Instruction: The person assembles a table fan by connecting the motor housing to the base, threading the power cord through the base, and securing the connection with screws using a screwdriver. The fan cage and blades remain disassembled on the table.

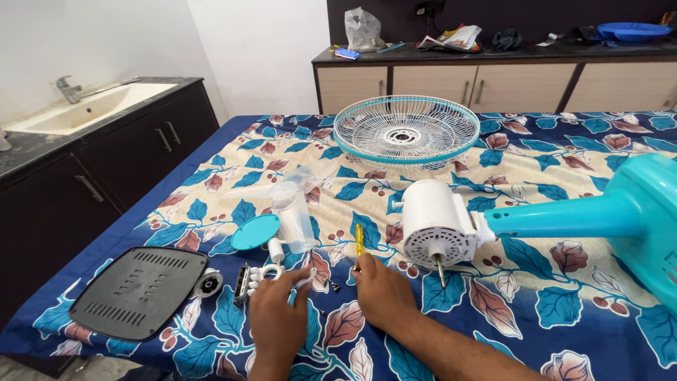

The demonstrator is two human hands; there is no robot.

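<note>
At lower centre of the frame, right hand (381, 291) fingertips close on the near end of the yellow screwdriver (359, 240), long axis running up-frame away from it; left hand (277, 312), just beside, pinches a small white part (305, 279).

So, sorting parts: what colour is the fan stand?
Light turquoise fan stand, clearest in the head view.

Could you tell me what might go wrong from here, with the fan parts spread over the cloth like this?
1. The small dark screws beside the right hand lie on a busy leaf-patterned cloth, so they could easily be lost.
2. The bare shaft of the white motor points toward the right hand and might jab it.
3. The left hand pinches a small white part that could slip away.
</note>
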